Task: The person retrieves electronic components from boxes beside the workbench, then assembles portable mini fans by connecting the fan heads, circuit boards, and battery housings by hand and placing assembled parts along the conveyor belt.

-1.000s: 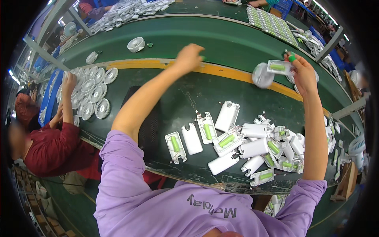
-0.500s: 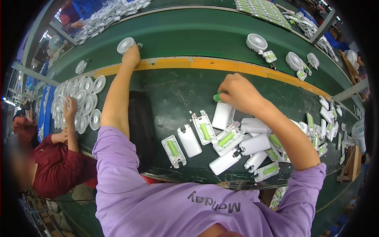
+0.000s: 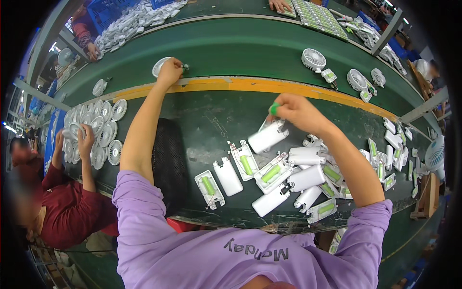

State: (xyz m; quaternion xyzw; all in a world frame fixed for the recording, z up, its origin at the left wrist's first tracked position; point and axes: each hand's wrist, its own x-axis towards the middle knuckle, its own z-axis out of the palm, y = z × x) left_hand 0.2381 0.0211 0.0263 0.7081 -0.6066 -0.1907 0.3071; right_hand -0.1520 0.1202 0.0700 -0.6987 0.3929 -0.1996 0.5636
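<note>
White handle shells (image 3: 288,178), some with green cells, lie heaped on the desk (image 3: 202,125) just below the right hand (image 3: 298,111), whose fingers pinch a small green piece, seemingly touching a white shell (image 3: 267,137). Beyond, left hand (image 3: 169,72) fingers curl on a round white fan head (image 3: 159,66).

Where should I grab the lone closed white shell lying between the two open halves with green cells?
Take the closed white shell across its two long edges, coming straight down from above. It lies flat, and narrow gaps separate it from the open halves on either side, so a side approach looks cramped.
</note>
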